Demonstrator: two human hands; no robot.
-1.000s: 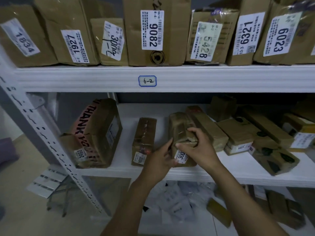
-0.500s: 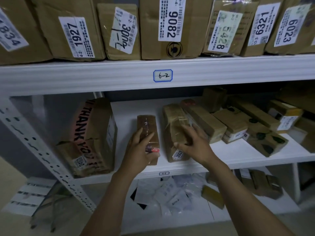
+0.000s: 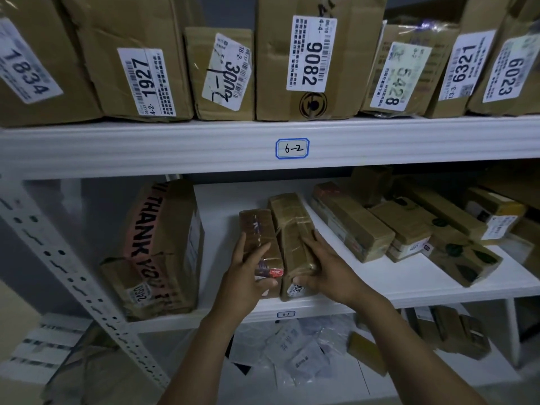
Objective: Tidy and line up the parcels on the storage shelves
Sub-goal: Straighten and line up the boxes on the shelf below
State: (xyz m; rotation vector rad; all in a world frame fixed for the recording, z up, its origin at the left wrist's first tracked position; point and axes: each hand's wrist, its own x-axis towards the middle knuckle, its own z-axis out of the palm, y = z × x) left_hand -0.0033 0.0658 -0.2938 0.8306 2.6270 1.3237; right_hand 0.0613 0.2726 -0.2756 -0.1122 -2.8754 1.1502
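"Brown cardboard under both palms: the left hand point(image 3: 248, 276) is wrapped round the narrow parcel point(image 3: 257, 226), and the right hand point(image 3: 327, 273) clasps the tape-wrapped parcel point(image 3: 289, 217) that touches it."

"Where do the two sit?"

"Side by side at the front of the lower shelf point(image 3: 409, 285), long sides together, label ends toward the edge."

"Why would the person hold both at once?"

"Probably to press them flush and square up their fronts. A grip on each stops either one from skewing."

"And the neighbours?"

"The THANK YOU parcel point(image 3: 172, 244) stands apart on the left. The long parcels point(image 3: 350, 226) on the right lie at an angle and likely need straightening next. The upper row point(image 3: 309, 54) stands label-out, the order being aimed for."
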